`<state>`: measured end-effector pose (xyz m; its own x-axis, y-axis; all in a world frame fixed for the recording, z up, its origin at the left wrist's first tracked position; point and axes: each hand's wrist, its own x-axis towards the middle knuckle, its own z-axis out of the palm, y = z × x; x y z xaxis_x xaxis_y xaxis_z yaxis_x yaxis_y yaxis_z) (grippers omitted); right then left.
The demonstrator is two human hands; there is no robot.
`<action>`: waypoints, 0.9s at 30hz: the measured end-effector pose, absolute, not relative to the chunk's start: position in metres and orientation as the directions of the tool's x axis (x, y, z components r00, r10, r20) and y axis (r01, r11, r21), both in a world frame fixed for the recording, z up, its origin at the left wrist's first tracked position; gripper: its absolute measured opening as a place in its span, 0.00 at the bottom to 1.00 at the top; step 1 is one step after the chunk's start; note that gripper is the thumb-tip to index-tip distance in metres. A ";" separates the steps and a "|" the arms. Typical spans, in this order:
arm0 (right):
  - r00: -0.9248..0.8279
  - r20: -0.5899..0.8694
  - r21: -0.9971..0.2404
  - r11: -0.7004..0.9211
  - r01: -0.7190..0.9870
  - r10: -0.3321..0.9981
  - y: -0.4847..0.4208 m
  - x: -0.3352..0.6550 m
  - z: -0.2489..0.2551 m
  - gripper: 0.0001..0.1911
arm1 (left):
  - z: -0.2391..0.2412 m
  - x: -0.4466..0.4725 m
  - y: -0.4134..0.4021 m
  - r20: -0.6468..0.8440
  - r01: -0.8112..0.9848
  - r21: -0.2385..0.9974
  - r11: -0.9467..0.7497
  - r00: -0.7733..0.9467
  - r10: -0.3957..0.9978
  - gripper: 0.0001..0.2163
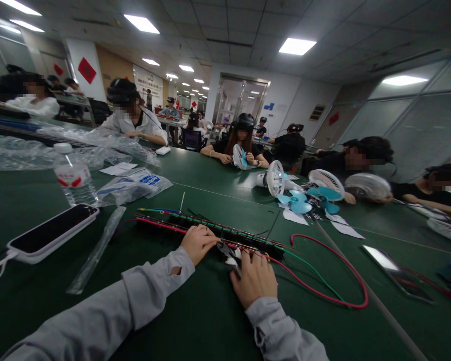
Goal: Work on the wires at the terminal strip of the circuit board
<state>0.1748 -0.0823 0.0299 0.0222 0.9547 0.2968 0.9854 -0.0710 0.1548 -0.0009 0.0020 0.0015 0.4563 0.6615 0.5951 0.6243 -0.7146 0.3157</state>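
A long wire harness [160,223] lies across the table before me, with red, green and blue wires along a black strip. My left hand [200,243] rests on its near side, thumb and fingers pinched together by the red wire; what they hold is too small to make out. My right hand [258,279] is closed around small pliers [224,249] with dark jaws and whitish handles. The jaws point left toward my left fingertips, against the harness. Thin black tie ends stick up from the strip. A thick red cable [364,286] loops out from the right end.
At left are a phone [56,231] on a white cable, a water bottle [73,180], a clear plastic strip [97,250] and a plastic bag [135,186]. Fan parts [295,202] lie at the far right, a dark phone [396,273] nearer. Several people sit around the table.
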 end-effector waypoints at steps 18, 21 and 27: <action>-0.015 0.302 0.114 -0.020 0.993 0.953 -0.081 0.178 0.036 0.19 | 0.001 -0.001 0.002 0.598 0.627 0.314 -0.713 0.453 0.662 0.09; -0.017 0.302 0.120 -0.021 0.992 0.953 -0.080 0.178 0.035 0.19 | 0.001 -0.001 0.002 0.597 0.627 0.313 -0.713 0.454 0.661 0.09; -0.030 0.322 0.133 -0.014 0.991 0.946 -0.083 0.176 0.037 0.20 | 0.000 -0.001 0.003 0.596 0.626 0.322 -0.710 0.448 0.666 0.09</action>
